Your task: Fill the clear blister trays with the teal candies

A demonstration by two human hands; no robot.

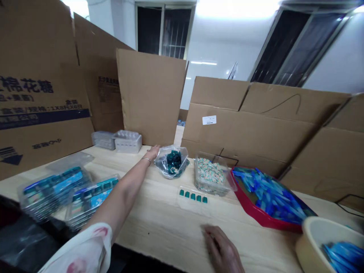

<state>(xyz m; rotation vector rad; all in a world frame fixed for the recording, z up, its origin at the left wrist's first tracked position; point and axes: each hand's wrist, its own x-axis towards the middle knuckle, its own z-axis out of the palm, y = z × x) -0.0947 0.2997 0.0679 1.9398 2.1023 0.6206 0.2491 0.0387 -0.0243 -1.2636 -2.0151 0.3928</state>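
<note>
My left hand (152, 152) reaches far forward and grips the left edge of a clear plastic bag (160, 162); its fingertips are small and partly hidden. Dark teal pieces (174, 159) fill the middle of this bag. My right hand (223, 248) rests low over the table with its fingers curled, slightly blurred; whether anything is inside cannot be seen. Between the hands lies a clear plastic tray (186, 209) with several teal pieces (193, 196) in a row along its far side. A clear tub (202, 185) of small pale pieces stands right of the bag.
A red tray (256, 216) of blue packets and a cream basin (305, 242) stand on the right. Stacks of filled clear trays (54, 189) are at left, with empty plastic trays (128, 143) behind. Cardboard panels (153, 94) wall the table's back.
</note>
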